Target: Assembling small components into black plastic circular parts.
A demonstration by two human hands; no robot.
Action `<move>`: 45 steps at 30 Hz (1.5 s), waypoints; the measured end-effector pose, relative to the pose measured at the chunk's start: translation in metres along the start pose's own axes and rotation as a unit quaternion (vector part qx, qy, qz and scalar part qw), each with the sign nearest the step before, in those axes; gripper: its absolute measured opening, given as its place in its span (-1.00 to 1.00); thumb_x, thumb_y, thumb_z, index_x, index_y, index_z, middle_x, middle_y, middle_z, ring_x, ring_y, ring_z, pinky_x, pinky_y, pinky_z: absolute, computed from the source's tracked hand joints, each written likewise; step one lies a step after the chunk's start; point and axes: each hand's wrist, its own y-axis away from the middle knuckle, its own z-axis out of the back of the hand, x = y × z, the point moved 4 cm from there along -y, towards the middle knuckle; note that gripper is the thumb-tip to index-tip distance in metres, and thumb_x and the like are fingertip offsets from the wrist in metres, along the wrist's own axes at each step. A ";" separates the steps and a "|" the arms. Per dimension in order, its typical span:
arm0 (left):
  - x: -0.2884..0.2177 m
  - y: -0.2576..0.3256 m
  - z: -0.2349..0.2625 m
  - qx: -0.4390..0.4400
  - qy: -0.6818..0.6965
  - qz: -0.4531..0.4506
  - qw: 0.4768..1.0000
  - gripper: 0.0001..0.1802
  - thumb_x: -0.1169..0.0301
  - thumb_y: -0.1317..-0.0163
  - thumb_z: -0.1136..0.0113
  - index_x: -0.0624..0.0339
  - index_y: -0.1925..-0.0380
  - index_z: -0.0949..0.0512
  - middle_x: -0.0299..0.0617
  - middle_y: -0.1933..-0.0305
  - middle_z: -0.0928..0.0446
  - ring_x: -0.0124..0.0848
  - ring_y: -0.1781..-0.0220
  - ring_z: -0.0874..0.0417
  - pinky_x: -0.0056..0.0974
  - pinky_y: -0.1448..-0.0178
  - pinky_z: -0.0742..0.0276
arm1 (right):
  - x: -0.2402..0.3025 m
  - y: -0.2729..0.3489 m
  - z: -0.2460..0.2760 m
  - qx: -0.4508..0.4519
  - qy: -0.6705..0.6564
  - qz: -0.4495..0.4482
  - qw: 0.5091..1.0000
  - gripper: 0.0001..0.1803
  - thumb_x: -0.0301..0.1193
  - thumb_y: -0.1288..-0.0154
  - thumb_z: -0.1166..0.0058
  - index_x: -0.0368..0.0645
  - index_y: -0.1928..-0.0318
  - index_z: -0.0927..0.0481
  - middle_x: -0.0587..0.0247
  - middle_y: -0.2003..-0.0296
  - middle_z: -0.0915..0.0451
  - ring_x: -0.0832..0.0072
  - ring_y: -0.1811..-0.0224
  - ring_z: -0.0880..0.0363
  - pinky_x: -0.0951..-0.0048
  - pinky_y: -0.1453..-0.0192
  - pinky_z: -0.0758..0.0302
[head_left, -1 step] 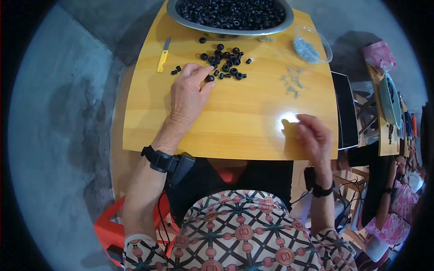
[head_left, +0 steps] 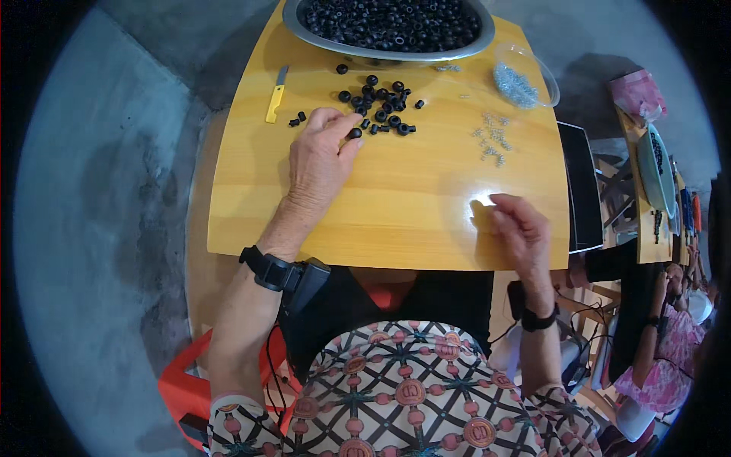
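My left hand (head_left: 322,156) is at the near left edge of a loose group of small black plastic pieces (head_left: 382,116). Its thumb and index finger close around a round black piece (head_left: 355,133). To the right, my right hand (head_left: 523,231) hovers over the near right part of the table, fingers bent and thumb a little apart from the index finger; no object shows in it. Small silver metal pieces, like screws (head_left: 493,137), lie scattered beyond my right hand. A few more black pieces (head_left: 298,119) lie just left of my left hand.
A big metal basin (head_left: 388,55) heaped with black pieces stands at the table's far edge. A clear round tub (head_left: 550,82) of silver pieces is at the far right. A yellow-handled knife (head_left: 276,103) lies at left. Another person sits at the right beside a second table (head_left: 644,183).
My right hand has shifted slightly to the left. My left hand keeps its hold on the round black piece, almost unmoved.
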 end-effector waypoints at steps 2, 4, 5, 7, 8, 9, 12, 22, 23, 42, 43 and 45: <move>0.002 0.001 -0.001 -0.013 -0.012 -0.006 1.000 -0.66 0.50 0.04 -0.32 0.20 0.18 -0.60 -0.14 0.18 -0.51 -0.29 0.22 -0.61 -0.32 0.18 -0.57 | 0.012 -0.004 -0.013 -0.032 0.147 0.118 0.982 -0.83 -0.59 -0.20 -0.06 -0.29 0.18 -0.58 0.25 0.38 -0.60 0.57 0.34 -0.54 0.55 0.24 -0.46; 0.004 0.002 -0.001 -0.026 -0.023 -0.011 0.999 -0.69 0.50 0.01 -0.31 0.18 0.19 -0.61 -0.18 0.16 -0.52 -0.36 0.23 -0.62 -0.38 0.20 -0.58 | 0.008 -0.004 -0.013 -0.038 0.138 0.111 0.983 -0.84 -0.59 -0.18 -0.07 -0.30 0.19 -0.58 0.21 0.37 -0.60 0.53 0.32 -0.56 0.53 0.22 -0.47; 0.006 0.003 -0.002 -0.029 -0.018 -0.009 0.999 -0.71 0.50 0.02 -0.31 0.18 0.21 -0.62 -0.19 0.17 -0.52 -0.35 0.24 -0.62 -0.39 0.20 -0.58 | 0.006 -0.003 -0.012 -0.045 0.130 0.101 0.985 -0.84 -0.59 -0.16 -0.09 -0.30 0.20 -0.58 0.18 0.36 -0.61 0.49 0.29 -0.58 0.51 0.20 -0.48; 0.007 0.005 -0.004 -0.031 -0.011 -0.007 0.999 -0.74 0.50 0.02 -0.32 0.19 0.24 -0.63 -0.19 0.18 -0.52 -0.35 0.24 -0.62 -0.39 0.20 -0.58 | 0.000 -0.002 -0.012 -0.046 0.095 0.070 0.992 -0.84 -0.60 -0.16 -0.09 -0.30 0.21 -0.58 0.18 0.36 -0.61 0.49 0.29 -0.58 0.52 0.19 -0.48; 0.008 0.005 -0.002 -0.028 0.004 -0.002 1.000 -0.76 0.50 0.02 -0.31 0.19 0.27 -0.63 -0.19 0.19 -0.53 -0.33 0.24 -0.62 -0.38 0.19 -0.58 | -0.003 -0.003 -0.013 -0.047 0.056 0.040 0.997 -0.84 -0.60 -0.16 -0.09 -0.30 0.21 -0.58 0.18 0.36 -0.61 0.49 0.29 -0.58 0.52 0.18 -0.48; 0.008 0.004 -0.001 -0.024 0.018 0.004 1.000 -0.79 0.49 0.01 -0.30 0.20 0.30 -0.64 -0.18 0.20 -0.55 -0.32 0.25 -0.62 -0.36 0.18 -0.57 | -0.004 -0.004 -0.013 -0.047 0.052 0.042 0.997 -0.84 -0.60 -0.16 -0.09 -0.30 0.21 -0.58 0.18 0.36 -0.61 0.49 0.29 -0.58 0.52 0.18 -0.48; 0.003 0.007 0.000 -0.023 0.015 -0.011 1.000 -0.82 0.47 -0.01 -0.27 0.19 0.32 -0.64 -0.17 0.23 -0.58 -0.30 0.25 -0.63 -0.33 0.17 -0.56 | -0.005 -0.004 -0.014 -0.054 0.061 0.074 0.994 -0.85 -0.60 -0.17 -0.09 -0.30 0.21 -0.58 0.22 0.37 -0.60 0.54 0.29 -0.55 0.54 0.17 -0.47; 0.015 0.005 0.005 -0.092 0.140 0.051 0.985 -0.83 0.54 -0.05 -0.24 0.29 0.30 -0.61 -0.15 0.28 -0.60 -0.39 0.37 -0.65 -0.34 0.27 -0.57 | -0.006 -0.003 -0.012 -0.054 0.033 0.032 0.997 -0.85 -0.61 -0.18 -0.07 -0.31 0.21 -0.58 0.24 0.36 -0.60 0.56 0.28 -0.53 0.56 0.16 -0.45; 0.016 0.004 0.005 -0.090 0.141 0.051 0.985 -0.83 0.54 -0.05 -0.24 0.29 0.30 -0.61 -0.15 0.28 -0.60 -0.39 0.37 -0.65 -0.34 0.27 -0.57 | -0.006 -0.004 -0.012 -0.051 0.039 0.040 0.997 -0.85 -0.61 -0.18 -0.07 -0.31 0.21 -0.58 0.24 0.35 -0.60 0.56 0.28 -0.53 0.56 0.16 -0.45; 0.034 0.009 0.015 -0.081 0.388 0.264 0.879 -0.80 0.50 -0.20 -0.16 0.28 0.17 -0.59 -0.25 0.37 -0.58 -0.60 0.49 -0.58 -0.56 0.56 -0.37 | -0.009 -0.004 -0.012 -0.058 0.042 0.052 0.996 -0.85 -0.59 -0.18 -0.09 -0.29 0.21 -0.60 0.23 0.35 -0.60 0.54 0.27 -0.55 0.54 0.15 -0.47; 0.035 0.010 0.018 -0.094 0.373 0.263 0.885 -0.79 0.50 -0.20 -0.16 0.29 0.16 -0.59 -0.25 0.37 -0.58 -0.60 0.48 -0.58 -0.56 0.56 -0.37 | -0.009 -0.004 -0.012 -0.058 0.042 0.051 0.996 -0.85 -0.59 -0.18 -0.09 -0.29 0.21 -0.60 0.23 0.35 -0.60 0.54 0.27 -0.55 0.54 0.15 -0.47; 0.032 0.012 0.020 -0.084 0.336 0.271 0.898 -0.79 0.51 -0.19 -0.17 0.30 0.16 -0.59 -0.24 0.37 -0.58 -0.60 0.48 -0.58 -0.55 0.54 -0.39 | -0.008 -0.003 -0.012 -0.057 0.050 0.052 0.996 -0.85 -0.58 -0.18 -0.09 -0.29 0.21 -0.59 0.22 0.35 -0.60 0.53 0.27 -0.55 0.54 0.16 -0.47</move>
